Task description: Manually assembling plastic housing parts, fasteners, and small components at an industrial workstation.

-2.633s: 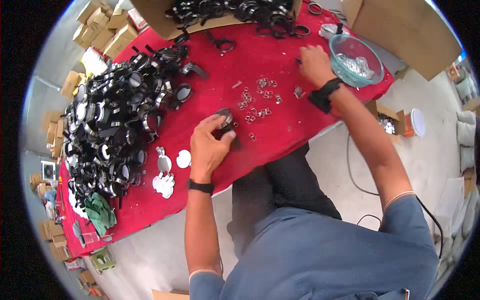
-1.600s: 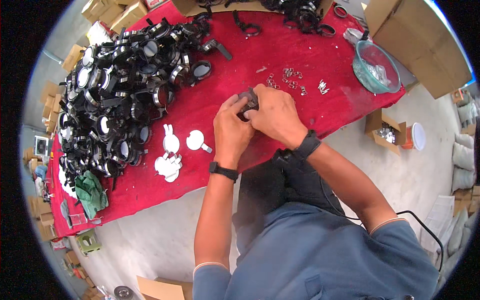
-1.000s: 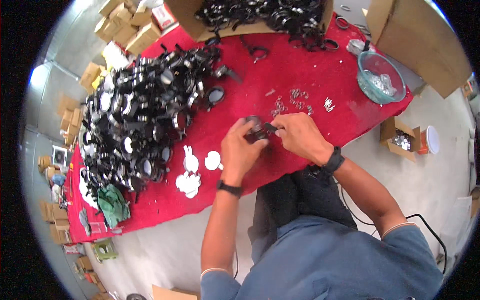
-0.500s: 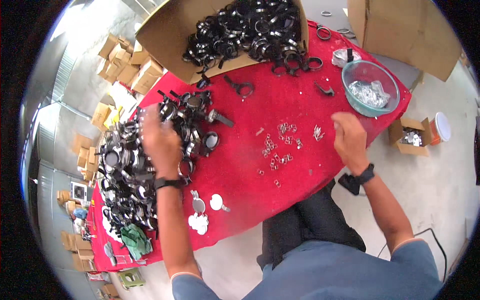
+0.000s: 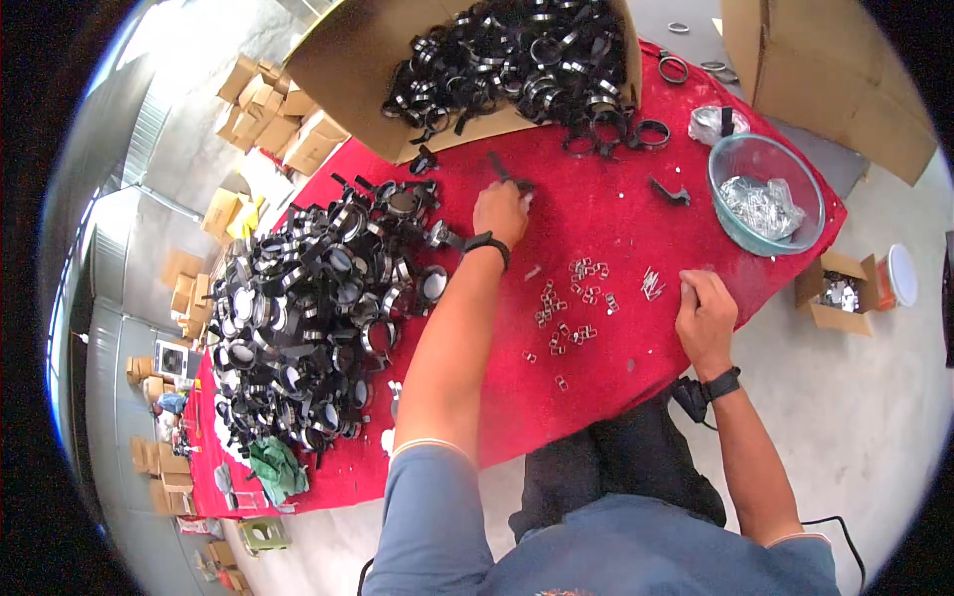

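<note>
My left hand [image 5: 502,212] reaches over the middle of the red cloth. Its fingers close on a black watch band with a ring-shaped case [image 5: 500,167], and they partly hide it. Close to the cloth's near right edge is my right hand [image 5: 708,323], fingers curled in. What it holds, if anything, is hidden. Thin silver pins [image 5: 651,284] lie just left of that hand. Small metal clasps [image 5: 552,303] are scattered between the two hands. Left of my left forearm, black watches [image 5: 308,298] form a large heap, with one silver-cased watch [image 5: 442,235] at its side.
A tilted cardboard box [image 5: 338,79] full of black watch bands stands at the back. On the right are a teal bowl [image 5: 730,223] with bagged metal parts and a curved black strap [image 5: 670,192]. A green cloth [image 5: 278,469] lies at the near left.
My left hand has moved from the watch heap to the right and away from me, onto the black watch band. The right hand stays near the pins. The whole view has shifted slightly.
</note>
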Demonstrator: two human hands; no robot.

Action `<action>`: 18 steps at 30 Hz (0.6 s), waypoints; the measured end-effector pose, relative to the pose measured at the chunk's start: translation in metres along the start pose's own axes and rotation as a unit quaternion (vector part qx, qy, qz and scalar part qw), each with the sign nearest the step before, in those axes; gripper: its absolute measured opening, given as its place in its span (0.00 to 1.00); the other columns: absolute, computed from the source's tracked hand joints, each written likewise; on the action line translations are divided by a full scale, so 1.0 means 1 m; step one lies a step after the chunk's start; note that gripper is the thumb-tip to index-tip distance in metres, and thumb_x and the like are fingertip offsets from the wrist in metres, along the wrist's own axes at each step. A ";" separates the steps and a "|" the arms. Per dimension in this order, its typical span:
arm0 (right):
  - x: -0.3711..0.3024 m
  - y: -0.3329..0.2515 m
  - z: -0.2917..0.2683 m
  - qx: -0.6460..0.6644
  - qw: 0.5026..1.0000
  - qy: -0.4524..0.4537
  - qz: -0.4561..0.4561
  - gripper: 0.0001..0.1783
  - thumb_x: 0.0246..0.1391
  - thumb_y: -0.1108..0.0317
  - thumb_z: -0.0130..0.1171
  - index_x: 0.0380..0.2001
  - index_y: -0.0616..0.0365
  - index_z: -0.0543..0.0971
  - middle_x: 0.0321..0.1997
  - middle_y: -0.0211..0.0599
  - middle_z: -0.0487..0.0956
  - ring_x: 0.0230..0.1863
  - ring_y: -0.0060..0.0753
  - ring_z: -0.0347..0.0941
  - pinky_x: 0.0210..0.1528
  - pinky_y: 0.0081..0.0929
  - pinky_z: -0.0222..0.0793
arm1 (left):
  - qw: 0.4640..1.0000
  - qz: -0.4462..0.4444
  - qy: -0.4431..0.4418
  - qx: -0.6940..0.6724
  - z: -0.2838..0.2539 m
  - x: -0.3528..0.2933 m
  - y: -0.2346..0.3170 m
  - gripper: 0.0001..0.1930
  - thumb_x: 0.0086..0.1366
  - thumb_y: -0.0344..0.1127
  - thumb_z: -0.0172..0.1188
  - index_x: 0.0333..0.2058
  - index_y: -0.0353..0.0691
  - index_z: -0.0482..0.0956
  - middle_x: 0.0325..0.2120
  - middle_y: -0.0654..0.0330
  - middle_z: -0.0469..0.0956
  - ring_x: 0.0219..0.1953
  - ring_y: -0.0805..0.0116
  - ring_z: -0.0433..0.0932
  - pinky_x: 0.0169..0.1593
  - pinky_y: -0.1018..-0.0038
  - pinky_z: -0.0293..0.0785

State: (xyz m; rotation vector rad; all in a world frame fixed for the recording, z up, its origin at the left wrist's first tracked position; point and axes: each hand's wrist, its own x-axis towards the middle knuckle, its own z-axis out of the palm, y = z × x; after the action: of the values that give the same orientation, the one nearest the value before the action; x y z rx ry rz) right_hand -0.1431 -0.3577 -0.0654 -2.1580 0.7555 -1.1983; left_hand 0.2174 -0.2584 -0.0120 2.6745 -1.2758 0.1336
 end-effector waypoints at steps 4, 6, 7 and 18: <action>0.005 0.006 0.001 0.007 0.999 0.022 -0.026 0.09 0.61 0.80 0.61 0.44 0.62 0.84 0.43 0.49 0.85 0.45 0.55 0.83 0.49 0.42 0.79 | 0.991 -0.011 0.096 -0.091 -0.055 -0.039 0.034 0.16 0.74 0.40 0.58 0.47 0.29 0.80 0.34 0.35 0.84 0.40 0.30 0.83 0.46 0.42 0.79; 0.006 0.001 -0.008 0.046 0.998 -0.020 -0.023 0.14 0.58 0.75 0.67 0.48 0.62 0.84 0.47 0.49 0.85 0.45 0.53 0.83 0.49 0.40 0.79 | 0.972 -0.035 0.039 -0.231 -0.081 -0.073 0.041 0.17 0.77 0.40 0.55 0.47 0.27 0.79 0.34 0.37 0.85 0.37 0.38 0.87 0.41 0.49 0.85; 0.010 -0.020 -0.012 0.081 0.996 -0.045 -0.003 0.17 0.57 0.73 0.69 0.50 0.62 0.83 0.48 0.49 0.85 0.45 0.52 0.83 0.49 0.40 0.79 | 0.944 -0.049 -0.013 -0.326 -0.089 -0.094 0.045 0.17 0.79 0.40 0.54 0.48 0.28 0.79 0.35 0.41 0.85 0.37 0.46 0.87 0.40 0.54 0.86; -0.073 -0.158 -0.023 0.123 0.927 -0.336 -0.109 0.15 0.56 0.66 0.72 0.44 0.62 0.84 0.35 0.47 0.81 0.39 0.54 0.81 0.41 0.46 0.77 | 0.652 -0.290 -0.139 -0.687 -0.068 -0.337 0.029 0.22 0.83 0.48 0.50 0.55 0.31 0.78 0.45 0.52 0.86 0.43 0.59 0.89 0.45 0.63 0.90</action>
State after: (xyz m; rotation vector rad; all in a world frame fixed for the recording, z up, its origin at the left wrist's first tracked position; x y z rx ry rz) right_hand -0.1634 -0.2021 0.0140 -2.2550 0.0659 -0.5263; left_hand -0.0175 -0.0064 0.0056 1.5038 -0.1417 -0.9523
